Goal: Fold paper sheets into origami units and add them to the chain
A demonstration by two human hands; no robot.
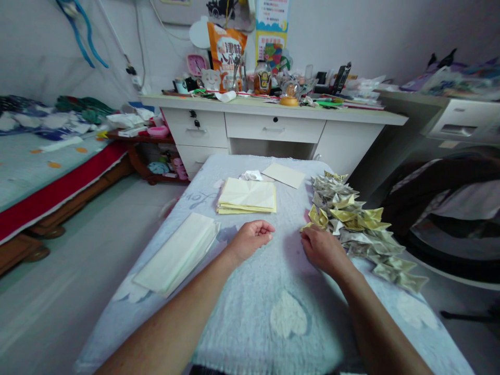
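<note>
My left hand (252,238) hovers over or rests on the cloth-covered table, its fingers loosely curved, with nothing seen in it. Closed at the near-left edge of the folded paper ingots (351,219), my right hand (322,247) pinches a gold folded paper ingot (311,226), mostly hidden behind the fingers. The ingots stand in rows, some gold and some silver-grey. Beyond my left hand lies a stack of pale yellow paper sheets (247,195). A bundle of long whitish folded papers (177,253) sits to the left of my left forearm.
A flat cream card (284,175) and a crumpled white tissue (251,175) lie at the table's far side. Behind stands a white desk (273,127) crowded with jars and packets. A bed (58,166) is on the left, a washing machine (464,125) on the right.
</note>
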